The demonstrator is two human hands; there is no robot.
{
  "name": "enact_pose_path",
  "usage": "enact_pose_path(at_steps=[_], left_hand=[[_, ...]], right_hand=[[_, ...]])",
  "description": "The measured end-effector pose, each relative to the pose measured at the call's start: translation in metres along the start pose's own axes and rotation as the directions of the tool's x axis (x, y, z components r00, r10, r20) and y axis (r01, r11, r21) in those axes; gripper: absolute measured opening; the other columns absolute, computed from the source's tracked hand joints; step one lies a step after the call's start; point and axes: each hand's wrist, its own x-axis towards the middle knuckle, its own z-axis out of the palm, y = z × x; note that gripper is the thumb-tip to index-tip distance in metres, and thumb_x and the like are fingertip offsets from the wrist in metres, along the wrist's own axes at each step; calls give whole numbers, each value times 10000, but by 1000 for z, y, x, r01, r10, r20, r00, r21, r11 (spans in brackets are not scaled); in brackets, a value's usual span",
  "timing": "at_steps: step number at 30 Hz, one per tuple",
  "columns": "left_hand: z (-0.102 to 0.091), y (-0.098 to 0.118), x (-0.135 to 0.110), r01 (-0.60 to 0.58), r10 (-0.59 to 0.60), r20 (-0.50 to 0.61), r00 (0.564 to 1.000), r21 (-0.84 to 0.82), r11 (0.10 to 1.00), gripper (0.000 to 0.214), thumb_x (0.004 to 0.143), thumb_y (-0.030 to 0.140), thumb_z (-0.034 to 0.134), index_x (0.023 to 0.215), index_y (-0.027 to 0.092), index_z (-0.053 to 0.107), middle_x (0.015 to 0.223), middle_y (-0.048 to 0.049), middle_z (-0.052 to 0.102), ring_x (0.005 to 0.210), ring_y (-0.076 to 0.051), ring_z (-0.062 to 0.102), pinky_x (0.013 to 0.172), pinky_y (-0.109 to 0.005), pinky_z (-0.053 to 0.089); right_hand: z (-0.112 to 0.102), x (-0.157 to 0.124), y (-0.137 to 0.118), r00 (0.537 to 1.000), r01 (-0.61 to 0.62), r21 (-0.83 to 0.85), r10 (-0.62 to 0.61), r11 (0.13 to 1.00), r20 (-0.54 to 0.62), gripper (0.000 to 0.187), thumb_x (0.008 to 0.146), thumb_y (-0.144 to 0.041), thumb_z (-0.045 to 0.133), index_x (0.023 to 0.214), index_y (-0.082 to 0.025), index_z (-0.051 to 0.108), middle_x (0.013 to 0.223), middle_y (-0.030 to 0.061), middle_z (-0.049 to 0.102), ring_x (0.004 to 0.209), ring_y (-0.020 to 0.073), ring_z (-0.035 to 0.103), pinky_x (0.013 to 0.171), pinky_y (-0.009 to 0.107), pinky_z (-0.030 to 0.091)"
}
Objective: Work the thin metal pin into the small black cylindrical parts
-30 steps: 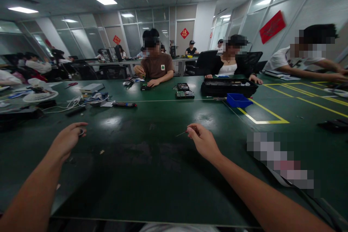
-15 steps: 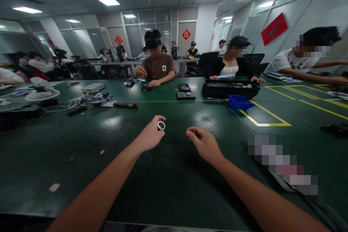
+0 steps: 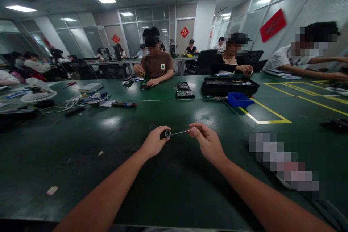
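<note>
In the head view my left hand (image 3: 155,141) is closed around a small black cylinder (image 3: 167,134) with a silver ring at its open-looking end. That ringed end faces right and towards me. My right hand (image 3: 208,141) grips a thin screwdriver (image 3: 179,132) by its handle, of which a red part shows at the fingertips. The slim metal shaft points left, its tip at or very near the ring; whether it touches or goes inside is too small to tell. Both hands are held above the green table (image 3: 168,188).
Beyond the hands lie a pen-like tool (image 3: 123,104), hard drives (image 3: 185,94), a blue bin (image 3: 240,99) and a long black tray (image 3: 230,86). Cables (image 3: 69,103) and a white fan-like part (image 3: 38,95) are at left. A blurred-out object (image 3: 282,163) lies at right. Co-workers sit opposite.
My left hand has moved right and slightly down, turning the cylinder's ringed end towards the screwdriver. The screwdriver shaft now points at that end. A co-worker opposite has raised a hand.
</note>
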Motion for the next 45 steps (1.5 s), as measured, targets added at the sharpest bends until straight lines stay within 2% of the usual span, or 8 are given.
enact_pose_path(at_steps=[4,13,19,21,27,32,38,45], left_hand=[[4,5,-2,-9,8,21,1000,8,1000,338,824,161,674,1156,227,663,1178,-55,674,1118,-237,600,1020,-407,443],[3,6,-2,-29,28,25,999,9,1000,382,851,191,664,1229,245,638,1226,-55,659,1158,-237,584,1052,-429,422],[1,7,-3,-110,108,35,994,67,992,362,844,179,682,1201,231,653,1175,-52,680,1124,-231,598,1026,-401,430],[0,7,-3,-114,111,41,993,81,990,353,847,177,680,1196,228,656,1173,-52,681,1120,-231,599,1017,-398,433],[0,3,-1,-136,132,42,990,121,983,354,857,192,674,1207,238,650,1185,-54,678,1125,-238,591,1011,-412,429],[1,3,-3,-177,166,82,983,143,974,362,871,213,664,1231,241,641,1173,-54,683,1101,-237,590,986,-412,438],[2,3,-4,-178,161,112,981,161,971,378,859,198,667,1231,256,643,1186,-51,680,1123,-246,583,1007,-433,425],[1,8,-4,-177,156,127,980,176,968,383,858,206,673,1238,244,639,1186,-52,682,1115,-247,575,994,-430,426]], right_hand=[[0,0,2,998,-22,-12,23,1000,51,286,907,-442,593,1066,-218,672,948,63,735,881,219,684,810,370,520],[-1,0,0,998,-11,-116,17,993,52,284,915,-446,561,1042,-219,677,936,65,743,868,229,697,766,358,521],[-3,1,-10,998,-57,-388,69,920,15,400,882,-554,575,683,-216,649,553,4,612,529,179,580,530,304,405],[-4,1,-11,998,-37,-430,57,902,34,393,886,-545,571,678,-218,635,544,0,597,513,174,555,514,302,385],[-2,0,-7,983,79,-268,-30,960,183,151,900,-333,558,976,-232,642,901,39,724,830,210,684,744,338,503],[-1,1,0,986,-36,-319,86,947,145,385,984,-468,391,901,-228,681,653,5,635,607,186,617,594,312,462],[0,2,3,987,-28,-272,70,962,143,311,927,-398,508,1171,-229,602,815,19,657,696,192,620,633,319,475],[0,1,2,987,-82,-208,108,975,116,256,951,-415,435,983,-232,610,667,-16,562,625,179,564,591,307,441]])
